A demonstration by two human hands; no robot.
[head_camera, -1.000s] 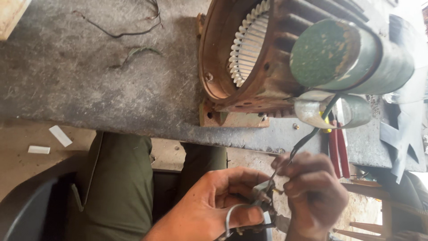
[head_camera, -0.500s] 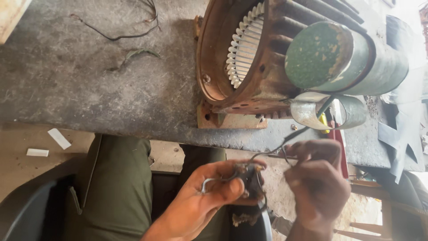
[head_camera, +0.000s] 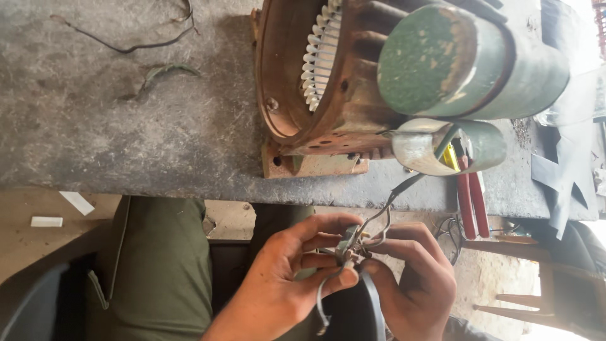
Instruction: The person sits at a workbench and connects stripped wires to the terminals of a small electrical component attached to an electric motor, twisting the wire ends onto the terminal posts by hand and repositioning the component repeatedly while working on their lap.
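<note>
My left hand and my right hand meet below the bench edge, both pinching a small bundle of wire ends. A dark cable runs from that bundle up to a small green cylinder on the side of a rusty electric motor housing. The housing stands on the grey workbench, its open end showing white winding slots. A larger green cylinder sits on top of it. A grey loop of wire hangs from my left fingers.
Red-handled pliers lie on the bench right of the motor. Loose black wire lies at the bench's far left. My green trousers fill the lower left. Wooden furniture legs stand at the right.
My hands have shifted up and closer together around the wire ends; a second ago they were lower in view. The motor stays where it was.
</note>
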